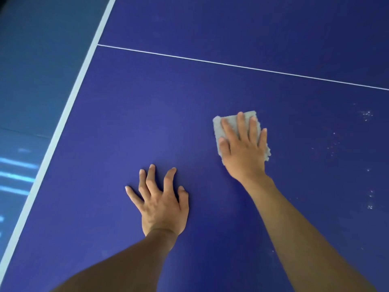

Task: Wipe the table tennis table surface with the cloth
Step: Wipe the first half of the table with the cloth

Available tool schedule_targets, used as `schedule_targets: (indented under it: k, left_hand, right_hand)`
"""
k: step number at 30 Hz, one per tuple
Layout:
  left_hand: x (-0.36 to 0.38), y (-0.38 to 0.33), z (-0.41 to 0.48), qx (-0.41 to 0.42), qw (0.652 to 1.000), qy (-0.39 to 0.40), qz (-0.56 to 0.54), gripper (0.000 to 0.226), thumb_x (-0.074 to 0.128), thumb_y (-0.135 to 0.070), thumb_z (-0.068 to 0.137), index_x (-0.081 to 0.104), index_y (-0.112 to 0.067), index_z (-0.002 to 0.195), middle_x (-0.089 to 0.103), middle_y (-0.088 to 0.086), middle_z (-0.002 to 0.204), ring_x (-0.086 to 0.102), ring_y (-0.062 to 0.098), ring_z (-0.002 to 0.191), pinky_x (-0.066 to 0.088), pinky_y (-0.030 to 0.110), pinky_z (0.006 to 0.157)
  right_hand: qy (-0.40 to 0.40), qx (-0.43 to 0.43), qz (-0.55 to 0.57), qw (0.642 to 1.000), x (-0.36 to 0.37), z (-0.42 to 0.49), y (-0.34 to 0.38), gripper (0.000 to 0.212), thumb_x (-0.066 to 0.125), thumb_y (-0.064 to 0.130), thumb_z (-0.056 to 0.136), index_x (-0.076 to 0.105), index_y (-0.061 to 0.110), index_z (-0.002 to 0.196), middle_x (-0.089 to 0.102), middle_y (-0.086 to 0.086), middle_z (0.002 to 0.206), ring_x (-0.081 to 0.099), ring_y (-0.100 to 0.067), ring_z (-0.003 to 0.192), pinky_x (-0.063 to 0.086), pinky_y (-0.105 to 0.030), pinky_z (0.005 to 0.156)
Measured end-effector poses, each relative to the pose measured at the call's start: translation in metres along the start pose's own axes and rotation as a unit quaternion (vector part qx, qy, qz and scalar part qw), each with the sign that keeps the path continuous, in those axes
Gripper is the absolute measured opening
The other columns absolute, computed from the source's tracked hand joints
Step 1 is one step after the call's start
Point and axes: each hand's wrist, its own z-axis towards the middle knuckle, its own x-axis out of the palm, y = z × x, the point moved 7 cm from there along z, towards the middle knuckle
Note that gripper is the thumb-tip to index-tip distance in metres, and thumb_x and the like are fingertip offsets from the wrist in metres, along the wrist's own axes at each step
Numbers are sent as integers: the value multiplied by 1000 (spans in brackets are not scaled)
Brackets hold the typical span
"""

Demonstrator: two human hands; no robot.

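The dark blue table tennis table (189, 91) fills most of the view. A small folded grey cloth (219, 127) lies flat on it right of centre. My right hand (244, 152) presses down on the cloth with fingers spread, covering most of it. My left hand (162, 203) rests on the bare table surface to the lower left of the cloth, fingers apart and arched, holding nothing.
A thin white centre line (242, 66) crosses the table beyond the hands. The white-edged side of the table (69, 106) runs diagonally at the left, with blue floor (31, 81) past it. Small white specks (367, 114) dot the surface at the right.
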Motion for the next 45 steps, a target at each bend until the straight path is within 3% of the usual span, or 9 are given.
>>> schedule_targets:
  k: [3, 9, 17, 25, 32, 36, 40, 42, 45]
  left_hand:
    - [0, 1, 0, 3, 1000, -2, 3, 59, 30, -46, 94, 47, -29, 148, 31, 19, 162, 18, 40, 155, 7, 72, 121]
    - [3, 3, 1, 1, 1000, -16, -3, 55, 32, -46, 95, 44, -31, 147, 31, 18, 162, 18, 39, 155, 7, 72, 121]
    - [4, 3, 1, 7, 1000, -16, -18, 56, 33, -44, 94, 47, -29, 147, 31, 19, 162, 18, 40, 154, 7, 73, 120]
    - [5, 4, -1, 1, 999, -6, -36, 54, 34, -45, 96, 41, -32, 148, 26, 17, 164, 12, 37, 156, 2, 71, 121]
    - [4, 8, -4, 1, 996, -23, -82, 47, 46, -41, 100, 43, -35, 147, 25, 13, 165, 10, 33, 157, -4, 65, 124]
    - [-1, 16, -2, -2, 985, -16, -174, 45, 47, -37, 103, 47, -37, 148, 23, 5, 167, 6, 23, 158, -13, 55, 125]
    - [-12, 32, -26, 24, 974, -28, -225, 49, 56, -29, 102, 47, -33, 150, 25, 5, 166, 20, 23, 154, -7, 56, 127]
    - [-16, 45, -63, 37, 983, -48, -171, 48, 61, -29, 100, 51, -30, 147, 30, 9, 163, 29, 30, 150, -1, 60, 126]
    - [-7, 73, -142, 17, 991, -66, -112, 45, 55, -34, 96, 59, -26, 140, 36, 13, 159, 34, 37, 146, 4, 63, 125]
  right_hand:
    - [-14, 73, 36, 997, -3, 17, 11, 58, 15, 47, 107, 5, 40, 164, -10, -4, 174, -15, -35, 158, -7, -63, 125]
    - [-21, -230, -30, 972, 22, -26, 93, 53, 19, 47, 109, 25, 39, 161, 14, -3, 173, 5, -34, 160, 3, -62, 126]
    - [-35, 51, 9, 998, -11, -19, -71, 60, 9, 50, 105, 13, 38, 164, 2, -5, 174, -3, -34, 160, 2, -64, 126]
    - [8, -368, -101, 924, 47, -189, -27, 55, 26, 48, 111, 17, 39, 165, 9, -4, 174, 10, -36, 160, 9, -62, 126]
    - [-24, 56, -20, 998, 0, -102, -110, 68, 3, 51, 101, 9, 31, 165, -1, -10, 174, -3, -39, 159, 4, -65, 125]
    - [-18, -138, -36, 990, 34, -172, -23, 61, 14, 49, 108, 20, 31, 165, 2, -11, 174, -4, -39, 160, 7, -66, 125]
    - [4, -395, -76, 916, 59, -253, 1, 54, 28, 45, 111, 23, 37, 164, 12, -6, 174, 8, -36, 160, 10, -59, 127]
    - [-14, -353, -96, 930, 49, -231, -24, 53, 24, 43, 111, 21, 37, 163, 17, -9, 172, 12, -39, 159, 16, -63, 124]
    - [-19, -125, -61, 990, 26, -182, -65, 60, 13, 45, 108, 18, 29, 165, 9, -15, 173, 3, -41, 159, 10, -64, 125]
